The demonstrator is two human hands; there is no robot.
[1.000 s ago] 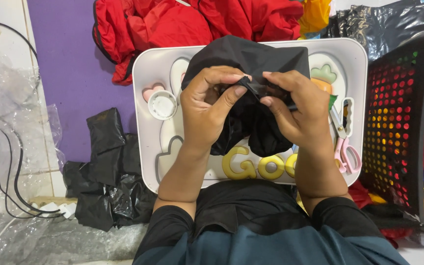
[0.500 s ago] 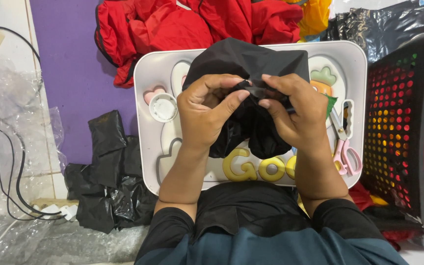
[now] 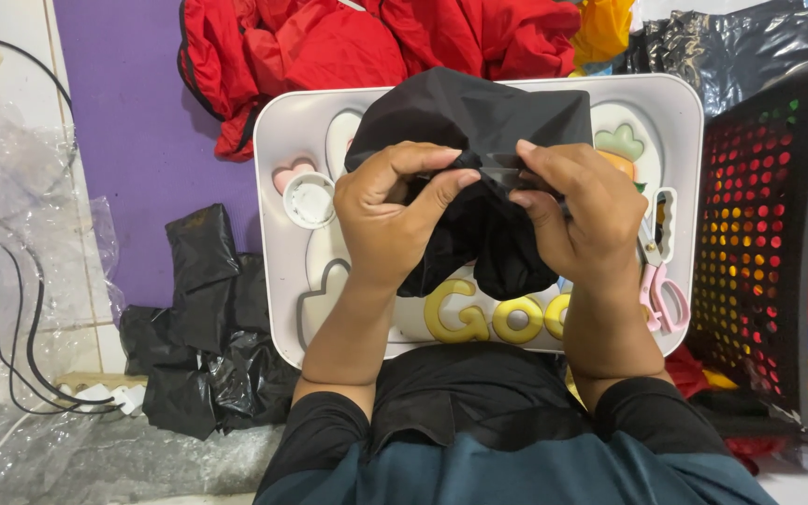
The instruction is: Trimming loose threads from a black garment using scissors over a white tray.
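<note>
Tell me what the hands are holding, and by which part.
Both hands, left hand and right hand, pinch the black cloth at a gathered fold in its middle, over the white tray.

A matt black cloth (image 3: 479, 178), thin and softly creased, is bunched between the bare left hand (image 3: 395, 210) and right hand (image 3: 577, 210). Beneath it lies a smooth white plastic tray (image 3: 278, 140) with a slight sheen and raised glossy shapes in yellow, pink and green. Pink-handled scissors (image 3: 658, 281) with dull metal blades rest at its right edge. Crumpled red fabric (image 3: 329, 47) above looks light and faintly shiny, like nylon. Glossy, wrinkled black plastic bags (image 3: 208, 346) lie on a flat matt purple mat (image 3: 133, 140). Clear crinkled plastic film (image 3: 11, 168) glints at the left. A rigid black plastic basket (image 3: 750, 234) with a perforated wall stands at the right.
</note>
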